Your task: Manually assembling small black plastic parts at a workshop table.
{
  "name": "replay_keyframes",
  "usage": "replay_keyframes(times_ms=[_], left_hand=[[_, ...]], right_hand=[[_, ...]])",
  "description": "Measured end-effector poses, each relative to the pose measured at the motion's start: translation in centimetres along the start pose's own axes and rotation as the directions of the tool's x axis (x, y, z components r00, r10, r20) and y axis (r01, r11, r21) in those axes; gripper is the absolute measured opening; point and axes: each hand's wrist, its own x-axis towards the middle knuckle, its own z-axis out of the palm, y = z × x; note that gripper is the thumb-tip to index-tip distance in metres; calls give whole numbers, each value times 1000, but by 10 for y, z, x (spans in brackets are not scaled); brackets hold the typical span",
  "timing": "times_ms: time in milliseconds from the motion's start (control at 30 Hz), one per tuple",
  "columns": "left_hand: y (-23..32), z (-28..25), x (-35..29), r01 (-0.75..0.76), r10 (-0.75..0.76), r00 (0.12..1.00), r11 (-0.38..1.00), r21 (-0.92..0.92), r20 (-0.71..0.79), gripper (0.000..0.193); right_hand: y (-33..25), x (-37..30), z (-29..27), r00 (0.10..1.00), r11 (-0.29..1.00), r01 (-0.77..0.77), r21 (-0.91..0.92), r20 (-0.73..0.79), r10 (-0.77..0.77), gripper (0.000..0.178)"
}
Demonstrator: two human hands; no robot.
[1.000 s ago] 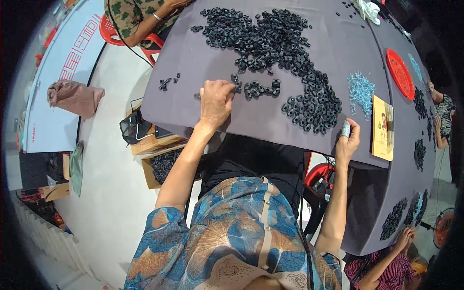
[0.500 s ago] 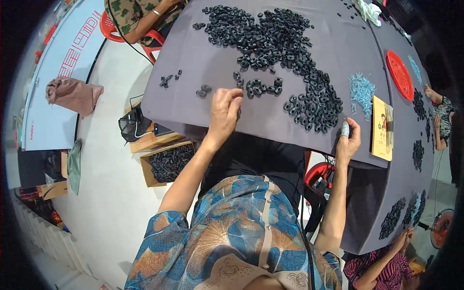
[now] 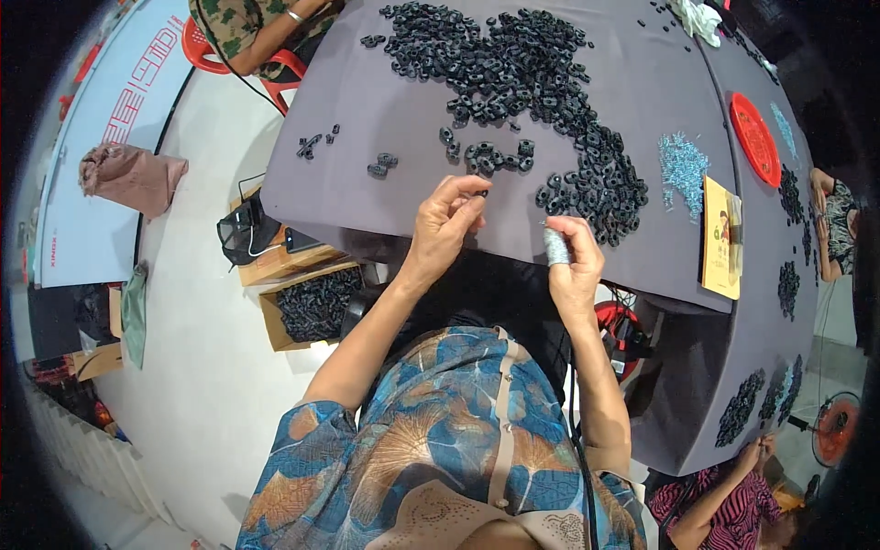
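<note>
My left hand is above the front edge of the grey-covered table, a small black plastic part pinched between thumb and fingertips. To its right, my right hand is also closed in a pinch. One of its fingers is wrapped in pale silvery tape. Something tiny shows at those fingertips, too small to make out. Just beyond my hands lies a small cluster of black parts. A large heap of the same parts spreads behind, trailing down to a pile beside my right hand.
Small light-blue pieces lie to the right, near a yellow booklet and a red tray. An open box of black parts stands below the table at left. Co-workers' arms and hands appear at the table's edges.
My right hand has moved left, from beside the table's right front edge toward my left hand. My left hand has drawn back from the cluster and turned, the black part showing at its fingertips.
</note>
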Motion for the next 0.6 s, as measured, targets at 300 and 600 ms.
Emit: replay_keyframes(times_ms=[300, 600], left_hand=[[-2, 9, -5, 52, -49, 997, 997, -62, 54, 16], [-14, 4, -3, 80, -75, 989, 996, -39, 127, 20]], right_hand=[[-23, 13, 15, 994, 999, 35, -1, 107, -35, 32], [-22, 20, 20, 976, 988, 114, -100, 198, -92, 33]])
